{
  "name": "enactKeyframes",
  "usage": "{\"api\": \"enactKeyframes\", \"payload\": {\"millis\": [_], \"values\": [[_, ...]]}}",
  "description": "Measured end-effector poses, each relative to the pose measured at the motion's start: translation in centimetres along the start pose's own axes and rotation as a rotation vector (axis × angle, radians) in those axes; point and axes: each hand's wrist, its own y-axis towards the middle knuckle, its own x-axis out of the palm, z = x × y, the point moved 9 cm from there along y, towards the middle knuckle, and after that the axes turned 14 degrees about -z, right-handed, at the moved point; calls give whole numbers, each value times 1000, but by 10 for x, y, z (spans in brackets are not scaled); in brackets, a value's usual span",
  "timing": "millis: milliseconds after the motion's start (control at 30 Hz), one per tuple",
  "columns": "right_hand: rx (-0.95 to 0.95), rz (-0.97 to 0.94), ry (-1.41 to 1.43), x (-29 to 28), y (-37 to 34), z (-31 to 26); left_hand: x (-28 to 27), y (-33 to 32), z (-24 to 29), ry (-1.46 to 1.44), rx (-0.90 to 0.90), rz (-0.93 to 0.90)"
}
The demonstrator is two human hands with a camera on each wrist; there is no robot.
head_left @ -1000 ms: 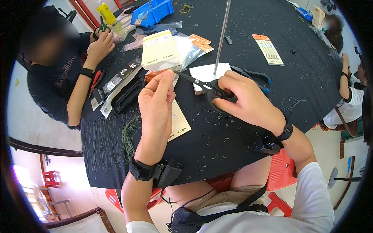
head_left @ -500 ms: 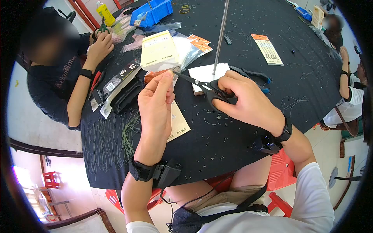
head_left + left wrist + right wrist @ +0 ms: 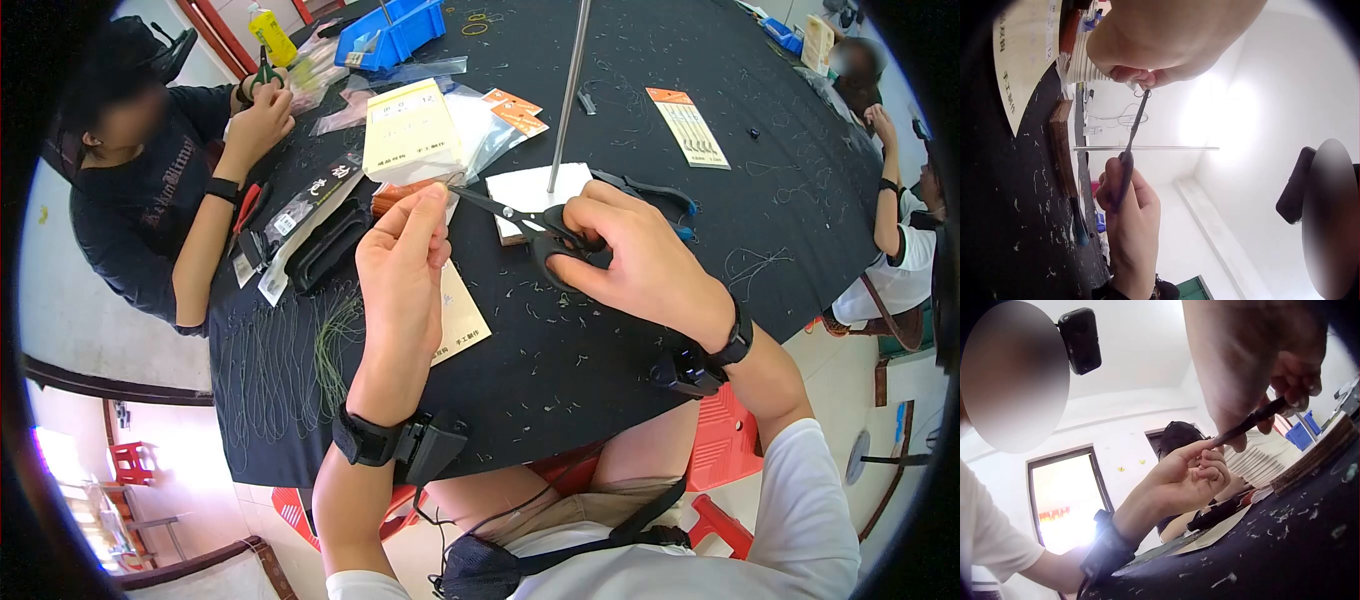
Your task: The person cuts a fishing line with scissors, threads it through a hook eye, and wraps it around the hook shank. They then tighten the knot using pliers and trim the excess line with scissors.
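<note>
In the head view my left hand [image 3: 402, 245] is raised over the table, pinching a small fishing hook between thumb and index finger. The hook [image 3: 1138, 94] shows as a thin dark curve at the fingertips in the left wrist view, largely hidden by them. My right hand [image 3: 640, 255] grips black scissors [image 3: 545, 218], thumb and fingers through the handle loops. The scissors' tips reach right up to the left fingertips, beside the hook. Below the left hand lies a cream card [image 3: 462, 315] with printed characters.
A metal rod [image 3: 570, 95] stands upright from a white-topped block [image 3: 508, 235]. Blue-handled pliers [image 3: 665, 200] lie right of it. A cream box [image 3: 412, 130], a hook packet [image 3: 690, 128] and a blue bin [image 3: 395, 38] sit farther back. Green line [image 3: 338, 335] lies at left. Another person sits left.
My hands and the scissors have stayed almost still at the same place. The person at the left has turned their head slightly.
</note>
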Motion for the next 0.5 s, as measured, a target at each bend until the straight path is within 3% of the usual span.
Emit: {"api": "enactKeyframes", "payload": {"millis": [233, 500], "values": [[-57, -2, -63, 0, -1, -5, -4, 2, -3, -44, 25, -5], [-91, -88, 158, 6, 5, -2, 4, 2, 7, 8, 47, -44]]}}
